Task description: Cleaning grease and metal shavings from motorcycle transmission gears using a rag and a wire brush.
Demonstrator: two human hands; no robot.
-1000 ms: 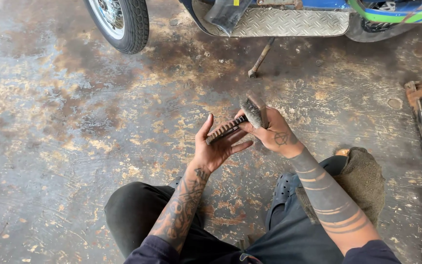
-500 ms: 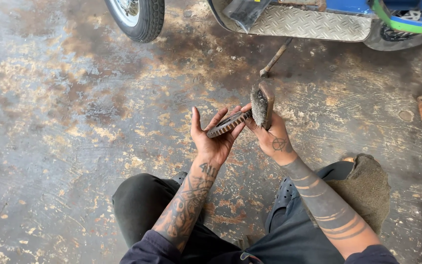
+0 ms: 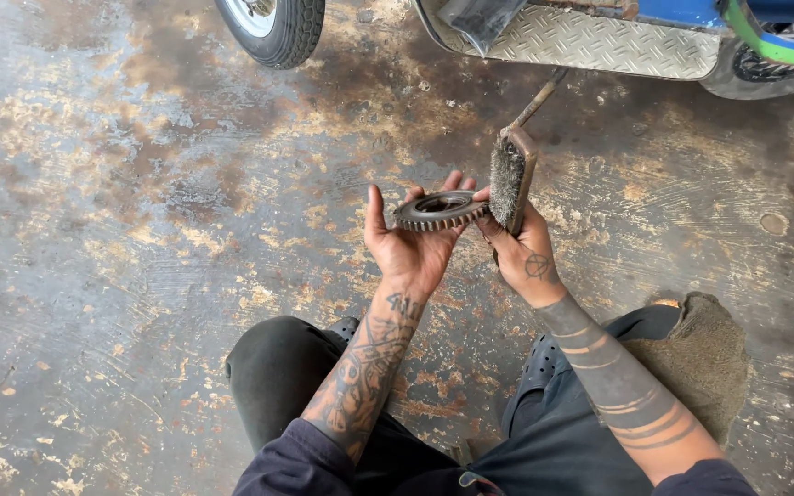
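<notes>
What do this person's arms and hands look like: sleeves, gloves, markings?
Both hands are bare, no gloves. The left forearm carries dense dark tattoo work down to the left hand. The right forearm has dark banded tattoos, and the right hand a small circular tattoo on its back. Dark sleeves are pushed up near the elbows.

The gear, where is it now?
In the head view, the gear lies mid-frame on the left hand's fingertips, its teeth beside the wire brush in the right hand.
</notes>
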